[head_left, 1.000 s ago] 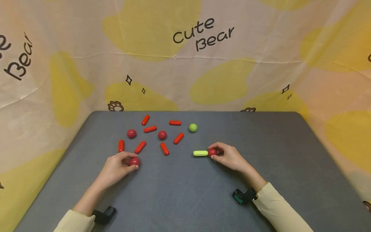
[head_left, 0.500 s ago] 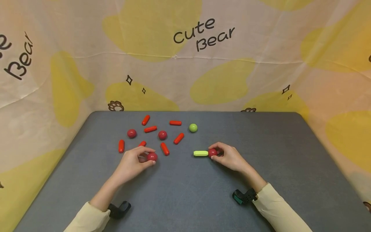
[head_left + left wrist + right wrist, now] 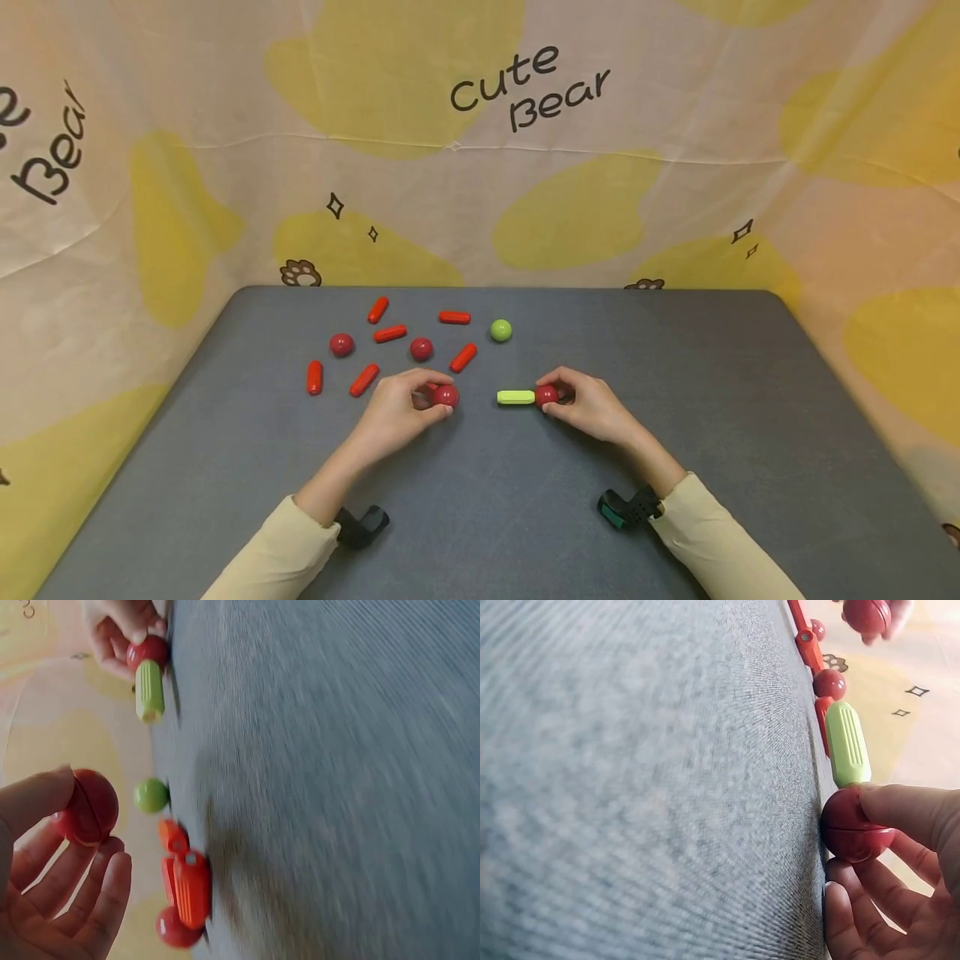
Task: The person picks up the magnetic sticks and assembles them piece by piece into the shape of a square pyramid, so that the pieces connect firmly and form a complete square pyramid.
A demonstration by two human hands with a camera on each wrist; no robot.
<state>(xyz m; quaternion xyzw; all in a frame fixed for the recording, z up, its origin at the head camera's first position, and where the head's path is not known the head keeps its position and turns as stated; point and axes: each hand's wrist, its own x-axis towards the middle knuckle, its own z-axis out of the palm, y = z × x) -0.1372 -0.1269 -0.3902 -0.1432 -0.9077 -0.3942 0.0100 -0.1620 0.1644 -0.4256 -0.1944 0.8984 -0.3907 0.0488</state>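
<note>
My left hand (image 3: 397, 414) pinches a red ball (image 3: 96, 806) between thumb and fingers; in the left wrist view the ball is raised off the table. A seam line runs around this ball. Over to the right, my right hand (image 3: 595, 408) grips a second red ball (image 3: 855, 832) close to the tabletop. Attached to that ball is a ribbed light-green rod (image 3: 515, 397), which points left toward my left hand. A gap separates the rod's free end from the left ball. Behind my left fingers, one red rod is mostly hidden.
Several red rods (image 3: 364, 380) lie scattered on the grey table (image 3: 487, 517), mostly at the back left. Two loose red balls (image 3: 341, 345) rest among them, and a green ball (image 3: 501, 331) sits at their right. A patterned cloth (image 3: 420, 192) rises behind the table.
My left hand has carried its red ball rightward, closer to the light-green rod, passing in front of the red rods. My right hand has stayed almost still.
</note>
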